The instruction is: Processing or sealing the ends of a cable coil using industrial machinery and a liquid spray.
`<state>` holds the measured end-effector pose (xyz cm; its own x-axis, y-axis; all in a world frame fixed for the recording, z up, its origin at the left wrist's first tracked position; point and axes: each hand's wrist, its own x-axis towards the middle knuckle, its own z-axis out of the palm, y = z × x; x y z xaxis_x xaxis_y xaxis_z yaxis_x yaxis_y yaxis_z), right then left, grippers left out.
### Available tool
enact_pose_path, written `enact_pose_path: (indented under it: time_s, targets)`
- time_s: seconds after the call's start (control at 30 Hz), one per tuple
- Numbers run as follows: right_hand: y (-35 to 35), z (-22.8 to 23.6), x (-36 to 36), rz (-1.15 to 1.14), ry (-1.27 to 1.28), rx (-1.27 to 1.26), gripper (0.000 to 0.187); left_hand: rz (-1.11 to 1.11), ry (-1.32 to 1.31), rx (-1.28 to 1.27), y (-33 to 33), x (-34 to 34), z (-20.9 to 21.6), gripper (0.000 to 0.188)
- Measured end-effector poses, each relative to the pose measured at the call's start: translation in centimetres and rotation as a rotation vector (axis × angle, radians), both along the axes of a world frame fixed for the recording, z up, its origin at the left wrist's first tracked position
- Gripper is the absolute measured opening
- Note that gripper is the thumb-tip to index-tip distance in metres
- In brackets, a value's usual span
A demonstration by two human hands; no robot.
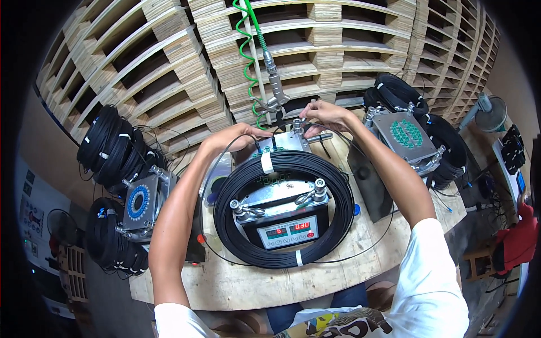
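Observation:
A large coil of black cable (225, 225), tied with white bands, leans around a metal fixture box with a lit digital display (287, 232). Behind the coil's upper rim is the box's metal plate (288, 141) with green-ringed holes; two black cable ends stand up from it. My left hand (239, 136) rests at the left of this plate, fingers stretched toward its far edge. On the far right, beside a silver clamp post (297, 126), my right hand (326, 115) has its fingers pinched together; what they hold is too small to tell. Thin cable loops out past both hands.
Similar fixtures stand left (140, 204) and right (407, 135), with black cable coils (112, 147) around them. An air gun (274, 84) hangs from a green coiled hose above the wooden table (236, 290). Stacked wooden pallets (327, 50) rise behind. Someone in red sits far right.

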<state>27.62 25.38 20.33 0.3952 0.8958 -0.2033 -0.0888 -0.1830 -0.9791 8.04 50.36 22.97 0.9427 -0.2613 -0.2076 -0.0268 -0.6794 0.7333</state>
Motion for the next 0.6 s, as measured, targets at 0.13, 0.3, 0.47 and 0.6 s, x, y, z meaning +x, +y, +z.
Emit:
enact_pose_path:
  time_s: [0.13,0.3,0.47,0.6]
  targets:
    - [-0.5,0.2,-0.6,0.004,0.031,0.080,0.025,-0.050,-0.125,0.019,1.3,0.0,-1.2,0.065]
    - [0.2,-1.3,-0.5,0.065,-0.001,0.226,0.024,-0.022,-0.067,0.029,1.9,0.1,-1.3,0.066]
    - [1.7,-3.2,1.8,-0.016,-0.374,0.016,0.046,-0.001,-0.072,-0.015,-0.8,-0.5,0.7,0.064]
    - [2.2,-1.7,1.0,0.064,-0.322,-0.077,0.062,0.058,0.062,0.044,0.2,-0.8,0.8,0.063]
